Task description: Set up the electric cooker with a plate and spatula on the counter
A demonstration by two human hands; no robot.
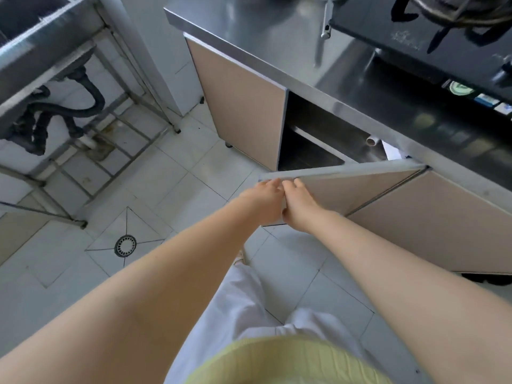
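Both hands meet at the free edge of the open door (346,187) under the counter (360,87). The left hand (263,200) and right hand (299,206) each curl their fingers over the door's top rim, one on either side of its corner, touching each other.

No cooker, plate or spatula shows anywhere; I guess they sit in the dark cabinet (310,139) beyond the fingertips.

The step looks like swinging the door wide. Best to pull evenly by the rim, then let go before reaching in.

The counter's lip juts above the knuckles, so anything lifted out must clear it. Behind the wrists the floor (194,167) lies open; the sink frame (83,173) stands well off to the left.
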